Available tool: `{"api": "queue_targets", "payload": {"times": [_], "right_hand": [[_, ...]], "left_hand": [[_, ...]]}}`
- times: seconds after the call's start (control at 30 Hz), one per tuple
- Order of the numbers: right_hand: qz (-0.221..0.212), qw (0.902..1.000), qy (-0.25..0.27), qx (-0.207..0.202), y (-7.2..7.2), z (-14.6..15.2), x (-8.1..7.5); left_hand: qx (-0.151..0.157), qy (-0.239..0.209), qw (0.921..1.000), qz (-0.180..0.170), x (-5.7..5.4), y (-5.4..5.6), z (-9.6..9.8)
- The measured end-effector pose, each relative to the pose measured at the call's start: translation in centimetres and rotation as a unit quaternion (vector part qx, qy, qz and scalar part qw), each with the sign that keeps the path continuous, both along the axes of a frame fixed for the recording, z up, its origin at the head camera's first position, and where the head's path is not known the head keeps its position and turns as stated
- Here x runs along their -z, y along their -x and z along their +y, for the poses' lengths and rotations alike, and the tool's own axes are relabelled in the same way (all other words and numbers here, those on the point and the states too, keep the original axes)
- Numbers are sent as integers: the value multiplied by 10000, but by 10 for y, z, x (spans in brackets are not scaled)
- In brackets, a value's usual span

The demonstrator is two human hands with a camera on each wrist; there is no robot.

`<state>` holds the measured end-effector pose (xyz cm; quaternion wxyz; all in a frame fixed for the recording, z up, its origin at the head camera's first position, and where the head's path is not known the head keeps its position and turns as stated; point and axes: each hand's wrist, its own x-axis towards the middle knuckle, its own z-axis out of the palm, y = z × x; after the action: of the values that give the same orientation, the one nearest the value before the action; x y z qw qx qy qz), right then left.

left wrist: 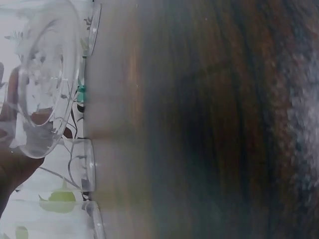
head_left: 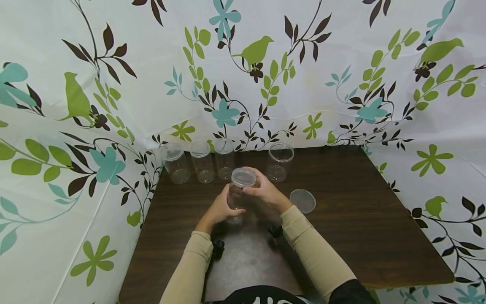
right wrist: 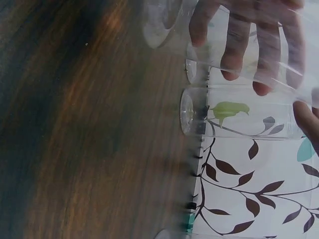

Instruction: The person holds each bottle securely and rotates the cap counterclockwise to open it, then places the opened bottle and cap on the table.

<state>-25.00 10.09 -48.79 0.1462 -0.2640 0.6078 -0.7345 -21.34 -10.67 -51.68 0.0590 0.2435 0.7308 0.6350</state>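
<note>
A clear plastic jar (head_left: 236, 196) with a translucent screw lid (head_left: 244, 177) on top is held up above the table, tilted slightly. My left hand (head_left: 221, 207) grips the jar's side, thumb across its front. Around the top, my right hand (head_left: 267, 192) holds the lid, with its thumb at the lid's near edge and fingers behind. The left wrist view catches the round base of the jar (left wrist: 47, 139) close up. In the right wrist view, fingers (right wrist: 234, 50) show through the clear jar wall.
Three lidded clear jars, the left one (head_left: 177, 164), the middle one (head_left: 203, 162) and the right one (head_left: 225, 160), stand along the back left. A jar without a lid (head_left: 280, 164) stands behind my right hand. A loose lid (head_left: 303, 201) lies flat on the dark wooden table (head_left: 360, 219).
</note>
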Motion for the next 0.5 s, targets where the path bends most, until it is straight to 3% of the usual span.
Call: {"api": "queue_targets", "payload": {"times": [0.2,0.37,0.5], "right_hand": [[173,9993,-310,-152,5,2,-3],[-76,9991,-320,-273,5,4,-5],[-237,9996,-103,-133,3,2,-5]], "left_hand": [[255,115,9996,-13,-2,-2,2],[394,-168,9987,-275,2,-1,3],[314,-268,9989,-223,2,0,2]]}}
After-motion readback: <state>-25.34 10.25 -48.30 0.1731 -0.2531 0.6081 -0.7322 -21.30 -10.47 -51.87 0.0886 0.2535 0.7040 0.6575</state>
